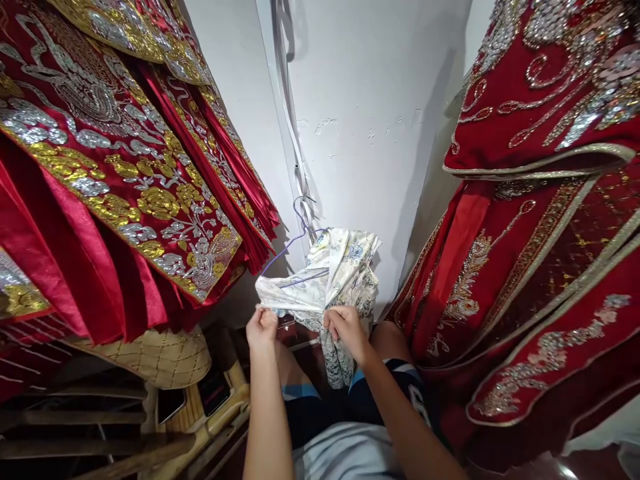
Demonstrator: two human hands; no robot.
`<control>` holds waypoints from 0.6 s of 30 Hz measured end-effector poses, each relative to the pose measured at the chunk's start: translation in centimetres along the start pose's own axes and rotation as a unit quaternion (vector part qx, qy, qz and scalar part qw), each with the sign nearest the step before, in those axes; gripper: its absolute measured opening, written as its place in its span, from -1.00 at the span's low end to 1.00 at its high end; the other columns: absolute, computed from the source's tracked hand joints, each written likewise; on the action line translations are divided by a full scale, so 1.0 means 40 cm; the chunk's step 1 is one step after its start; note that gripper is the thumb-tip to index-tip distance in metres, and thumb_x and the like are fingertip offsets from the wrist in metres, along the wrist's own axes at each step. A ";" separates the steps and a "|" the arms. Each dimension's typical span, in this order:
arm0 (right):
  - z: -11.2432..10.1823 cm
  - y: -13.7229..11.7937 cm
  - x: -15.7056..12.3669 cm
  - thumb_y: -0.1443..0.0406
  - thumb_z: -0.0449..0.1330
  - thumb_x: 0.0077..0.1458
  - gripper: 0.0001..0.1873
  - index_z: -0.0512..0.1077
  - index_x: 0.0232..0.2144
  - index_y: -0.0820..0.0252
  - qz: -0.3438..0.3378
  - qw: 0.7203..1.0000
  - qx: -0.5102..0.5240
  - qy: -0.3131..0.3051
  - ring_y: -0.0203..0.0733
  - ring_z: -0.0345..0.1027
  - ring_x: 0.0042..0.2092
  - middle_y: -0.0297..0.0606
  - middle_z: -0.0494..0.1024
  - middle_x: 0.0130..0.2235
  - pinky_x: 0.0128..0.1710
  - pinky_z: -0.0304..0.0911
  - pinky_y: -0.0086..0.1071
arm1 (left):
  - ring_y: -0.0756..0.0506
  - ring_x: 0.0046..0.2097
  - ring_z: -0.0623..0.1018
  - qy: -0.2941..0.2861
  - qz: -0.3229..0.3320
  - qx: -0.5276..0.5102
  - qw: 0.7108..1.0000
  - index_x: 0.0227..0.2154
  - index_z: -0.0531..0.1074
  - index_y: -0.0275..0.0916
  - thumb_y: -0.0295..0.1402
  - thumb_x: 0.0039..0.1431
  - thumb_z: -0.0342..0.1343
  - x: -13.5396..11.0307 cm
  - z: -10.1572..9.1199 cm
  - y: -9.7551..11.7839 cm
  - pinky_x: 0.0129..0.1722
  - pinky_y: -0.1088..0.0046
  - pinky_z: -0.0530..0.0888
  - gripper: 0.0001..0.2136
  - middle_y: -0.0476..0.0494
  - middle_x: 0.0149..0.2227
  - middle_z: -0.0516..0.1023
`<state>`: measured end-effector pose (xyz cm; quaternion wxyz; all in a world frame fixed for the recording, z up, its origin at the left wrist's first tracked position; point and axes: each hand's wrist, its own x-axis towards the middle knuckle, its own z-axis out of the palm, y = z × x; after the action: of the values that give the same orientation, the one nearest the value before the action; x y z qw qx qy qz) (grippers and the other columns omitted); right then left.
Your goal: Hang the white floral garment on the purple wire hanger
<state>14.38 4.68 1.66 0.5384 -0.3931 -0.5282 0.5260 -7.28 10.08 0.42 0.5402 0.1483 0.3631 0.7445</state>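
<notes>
A white floral garment (335, 277) hangs on a thin blue wire hanger (295, 237) in front of me, above my knees. My left hand (261, 327) is closed, pinching the garment's left edge. My right hand (345, 328) is closed too, gripping the cloth near its middle, with a fold trailing down below it.
Red embroidered robes with gold and silver beadwork hang close on the left (115, 167) and on the right (540, 233). A white wall (370, 100) stands right behind the garment. A quilted cushion (160, 357) lies on wooden furniture (210, 427) at lower left.
</notes>
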 end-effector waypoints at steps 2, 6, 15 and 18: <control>-0.015 0.009 -0.003 0.25 0.04 -0.03 -0.71 0.34 -0.72 0.14 0.008 1.000 -0.003 0.021 -0.35 0.00 -0.70 -0.45 0.20 -0.81 -0.61 -0.04 -0.43 | 0.08 -0.56 0.35 0.024 -0.011 0.020 0.999 -0.59 0.19 -0.25 -0.59 0.24 -0.01 -0.027 -0.005 -0.059 -0.43 0.57 0.41 -0.71 0.09 -0.61 0.25; -0.045 0.009 -0.004 0.24 0.01 0.01 -0.68 0.26 -0.73 0.11 0.020 0.998 -0.013 0.065 -0.35 -0.08 -0.69 -0.46 0.12 -0.80 -0.61 -0.08 -0.41 | 0.02 -0.50 0.44 0.000 -0.033 0.093 0.995 -0.55 0.37 -0.27 -0.47 0.08 0.21 -0.074 0.015 -0.138 -0.39 0.51 0.41 -0.85 0.02 -0.57 0.39; -0.057 0.006 -0.015 0.21 0.11 0.04 -0.64 0.08 -0.69 0.07 -0.022 0.989 -0.071 0.130 -0.29 -0.05 -0.58 -0.46 0.07 -0.66 -0.55 -0.02 -0.37 | 0.01 -0.35 0.40 -0.230 0.013 0.150 0.962 -0.45 0.46 -0.27 -0.15 0.01 0.32 -0.213 0.155 -0.081 -0.29 0.54 0.34 -0.73 -0.01 -0.42 0.42; -0.042 -0.016 -0.024 0.10 0.03 0.18 -0.66 0.20 -0.59 0.06 -0.067 0.992 -0.073 0.077 -0.19 0.19 -0.46 -0.37 0.26 -0.56 -0.44 0.18 -0.33 | 0.00 -0.35 0.38 -0.312 0.050 0.187 0.930 -0.40 0.47 -0.24 -0.16 0.16 0.21 -0.269 0.192 -0.058 -0.28 0.53 0.33 -0.78 -0.02 -0.41 0.39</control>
<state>16.25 3.88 1.91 0.5812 -0.4347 -0.5473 0.4168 3.06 3.54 5.96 0.5506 0.4895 0.3010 0.6055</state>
